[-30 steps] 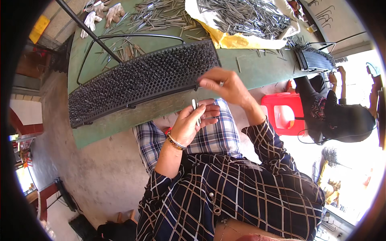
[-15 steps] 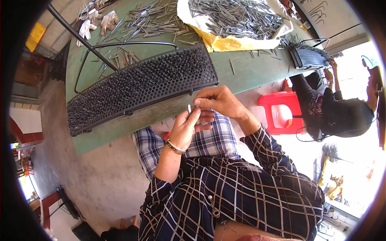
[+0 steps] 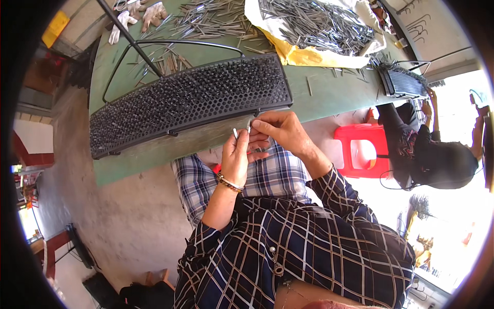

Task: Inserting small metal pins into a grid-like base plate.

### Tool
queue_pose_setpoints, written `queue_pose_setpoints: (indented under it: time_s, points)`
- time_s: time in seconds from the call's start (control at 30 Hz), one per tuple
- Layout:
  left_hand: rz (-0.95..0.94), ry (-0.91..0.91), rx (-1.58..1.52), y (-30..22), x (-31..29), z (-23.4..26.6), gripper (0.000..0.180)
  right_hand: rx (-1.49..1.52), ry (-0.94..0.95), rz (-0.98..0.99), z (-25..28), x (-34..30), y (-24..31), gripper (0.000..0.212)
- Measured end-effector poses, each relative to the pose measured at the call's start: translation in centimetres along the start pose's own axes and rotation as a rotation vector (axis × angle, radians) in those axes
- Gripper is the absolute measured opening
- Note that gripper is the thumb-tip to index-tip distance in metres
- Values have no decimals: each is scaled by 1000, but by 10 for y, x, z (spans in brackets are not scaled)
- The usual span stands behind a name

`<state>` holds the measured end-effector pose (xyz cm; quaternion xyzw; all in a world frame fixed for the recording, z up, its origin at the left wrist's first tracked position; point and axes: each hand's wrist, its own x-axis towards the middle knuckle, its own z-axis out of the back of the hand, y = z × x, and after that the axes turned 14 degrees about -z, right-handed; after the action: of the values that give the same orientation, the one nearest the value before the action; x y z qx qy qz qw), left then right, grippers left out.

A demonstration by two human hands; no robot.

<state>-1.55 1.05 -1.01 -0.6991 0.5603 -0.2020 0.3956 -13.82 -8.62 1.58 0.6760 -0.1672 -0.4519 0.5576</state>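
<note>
In front of my lap, my left hand (image 3: 236,157) is closed, with a short, pale, thin piece (image 3: 235,133) sticking up between thumb and fingers. My right hand (image 3: 287,133) meets it from the right, thumb and forefinger pinched on a slim metal rod (image 3: 249,125). The rod's lower end is at my left fingertips. Just beyond both hands stands a long black perforated rack (image 3: 280,98) with a wire handle. Its holes are packed with thin dark metal rods (image 3: 195,82), except for a band of bare holes along the near and right edges.
Loose metal rods (image 3: 211,19) lie on the green table (image 3: 321,91), with a heap on a white and yellow sack (image 3: 309,55). Work gloves (image 3: 153,15) lie at the far left. At right, another person (image 3: 437,154) works at a similar rack (image 3: 404,82), near a red stool (image 3: 360,149).
The view has shifted, so the rack sits farther right. The rod in my right fingers now stands up more visibly above my left fingertips; both hands remain close together.
</note>
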Motion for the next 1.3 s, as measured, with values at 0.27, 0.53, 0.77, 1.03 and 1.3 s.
queue_pose_setpoints:
  time_s: [0.27,0.53,0.77,1.03,1.3]
  points:
    - [-77,-66,122,-3,-6,10,28,-175,-41,44,-20,0,2,23]
    - [-102,-14,215,-12,-19,26,33,-140,17,-13,-37,0,5,18]
    - [-39,-58,136,-18,-23,48,37,-166,-48,323,-56,24,47,19]
    - [22,-32,78,-19,-29,56,35,-413,-39,521,-80,83,60,17]
    - [50,-36,55,-19,-27,58,35,-559,12,621,-70,94,69,16]
